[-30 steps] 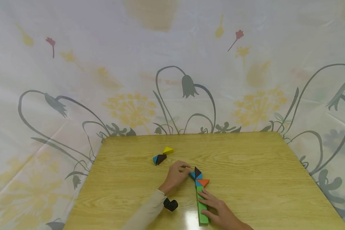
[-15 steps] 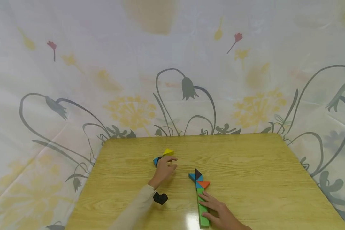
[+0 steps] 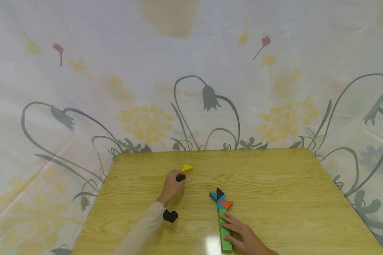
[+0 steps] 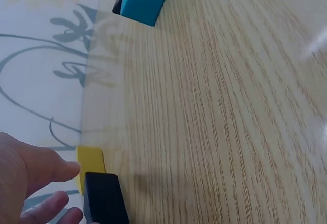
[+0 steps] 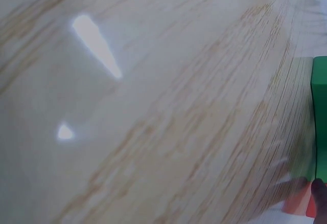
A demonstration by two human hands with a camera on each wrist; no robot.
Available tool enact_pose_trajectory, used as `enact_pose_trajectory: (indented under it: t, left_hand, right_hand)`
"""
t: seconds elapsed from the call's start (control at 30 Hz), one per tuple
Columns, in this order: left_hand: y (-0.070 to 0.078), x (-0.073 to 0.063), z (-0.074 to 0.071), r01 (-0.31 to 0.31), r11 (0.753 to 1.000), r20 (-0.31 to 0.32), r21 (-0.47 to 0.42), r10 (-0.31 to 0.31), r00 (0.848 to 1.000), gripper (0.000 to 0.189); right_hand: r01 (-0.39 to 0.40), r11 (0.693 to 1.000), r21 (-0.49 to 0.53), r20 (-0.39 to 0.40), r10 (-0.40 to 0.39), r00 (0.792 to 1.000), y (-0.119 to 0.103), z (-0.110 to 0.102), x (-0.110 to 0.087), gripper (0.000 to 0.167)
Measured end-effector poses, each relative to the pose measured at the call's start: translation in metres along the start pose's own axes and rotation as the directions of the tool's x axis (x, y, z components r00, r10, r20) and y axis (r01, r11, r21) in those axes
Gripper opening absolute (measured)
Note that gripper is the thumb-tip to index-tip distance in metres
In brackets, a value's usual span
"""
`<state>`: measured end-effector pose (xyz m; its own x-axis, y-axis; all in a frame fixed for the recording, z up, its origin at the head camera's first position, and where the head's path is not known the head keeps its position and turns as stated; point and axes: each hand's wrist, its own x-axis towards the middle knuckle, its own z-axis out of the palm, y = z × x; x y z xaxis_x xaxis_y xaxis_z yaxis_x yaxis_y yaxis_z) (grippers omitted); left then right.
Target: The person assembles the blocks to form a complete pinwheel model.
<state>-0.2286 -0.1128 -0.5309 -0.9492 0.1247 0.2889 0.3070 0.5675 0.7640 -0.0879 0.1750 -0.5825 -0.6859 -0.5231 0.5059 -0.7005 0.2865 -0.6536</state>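
My left hand (image 3: 172,186) curls its fingers around a black triangular block (image 3: 180,177) at the table's middle left. A yellow triangular block (image 3: 187,168) lies just beyond it, and the thumb (image 4: 61,169) overlaps that block in the left wrist view. The blue block that lay beside the black one is hidden behind the hand. My right hand (image 3: 245,233) rests its fingers on a row of green blocks (image 3: 222,214). At the row's far end sit blue triangular blocks (image 3: 213,195), a dark one (image 3: 220,193) and an orange one (image 3: 226,204).
Everything lies on a wood-grain table (image 3: 274,184), with a flower-printed cloth (image 3: 191,53) behind its far edge. A black device (image 3: 170,215) sits at the left sleeve's cuff. Glare shows on the table near the green row.
My left hand has moved left and away from the blue blocks at the row's end, and its fingers have come around the black block. The right hand stays on the green row.
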Motion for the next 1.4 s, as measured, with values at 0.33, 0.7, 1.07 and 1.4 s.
enact_pose_trajectory:
  t: [0.33, 0.7, 1.07, 1.4]
  left_hand:
    - [-0.007, 0.002, -0.005, 0.09, 0.996, -0.041, 0.03, -0.089, 0.995, 0.024]
    - [-0.015, 0.002, -0.003, 0.137, 0.99, -0.079, 0.039, -0.134, 0.988, 0.025]
    - [-0.029, -0.001, 0.004, 0.085, 0.994, -0.129, 0.074, -0.075, 0.989, 0.027]
    - [-0.025, -0.001, 0.015, 0.137, 0.986, -0.19, 0.092, -0.118, 0.975, 0.039]
  right_hand:
    - [0.0, 1.0, -0.003, -0.004, 0.0, 1.0, 0.0, 0.0, 0.0, 0.04]
    - [-0.03, 0.999, 0.026, 0.009, 0.03, 1.0, 0.003, 0.002, -0.002, 0.042]
    - [0.039, 0.999, 0.008, -0.029, -0.039, 0.999, -0.017, -0.005, 0.009, 0.047]
    - [0.01, 1.0, -0.011, -0.018, -0.01, 1.0, -0.002, 0.001, 0.001, 0.046]
